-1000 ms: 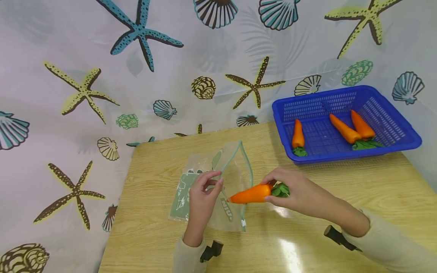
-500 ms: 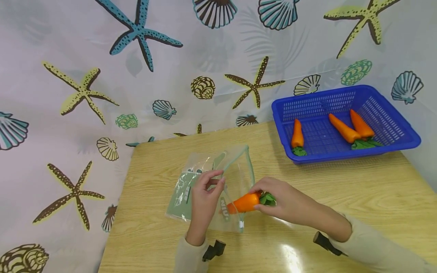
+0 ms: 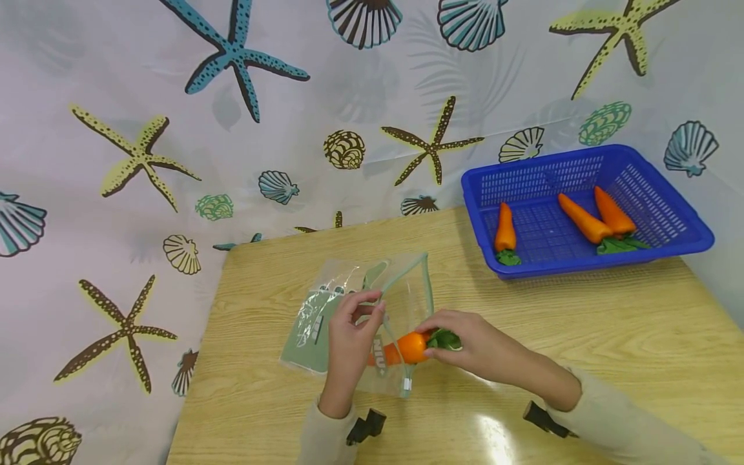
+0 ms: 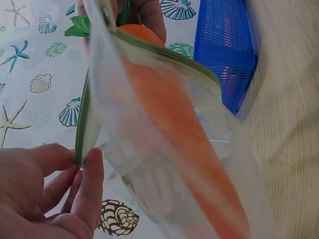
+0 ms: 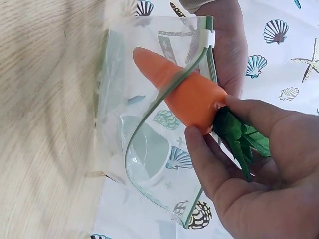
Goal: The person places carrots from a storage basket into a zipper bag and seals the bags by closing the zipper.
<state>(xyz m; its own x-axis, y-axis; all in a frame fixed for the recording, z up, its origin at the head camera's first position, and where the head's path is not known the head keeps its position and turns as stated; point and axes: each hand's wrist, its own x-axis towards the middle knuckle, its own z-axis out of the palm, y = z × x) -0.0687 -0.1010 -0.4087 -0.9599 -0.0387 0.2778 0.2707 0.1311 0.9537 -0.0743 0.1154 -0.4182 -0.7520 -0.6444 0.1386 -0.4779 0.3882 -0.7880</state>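
A clear zip bag (image 3: 349,316) with green print lies on the wooden table (image 3: 581,336), its mouth held up and open. My left hand (image 3: 354,326) pinches the bag's upper rim (image 4: 82,144). My right hand (image 3: 465,342) grips an orange toy carrot (image 3: 407,347) by its green leafy top (image 5: 239,139). The carrot's tip is inside the bag's mouth (image 5: 159,69); in the left wrist view the carrot (image 4: 174,124) shows through the plastic.
A blue plastic basket (image 3: 668,245) stands at the table's back right with three more carrots (image 3: 584,219) in it. A curtain printed with starfish and shells (image 3: 232,129) hangs behind and to the left of the table.
My right hand has moved left with the carrot, whose tip has gone from outside the bag into its mouth. The left hand has stayed pinching the rim.
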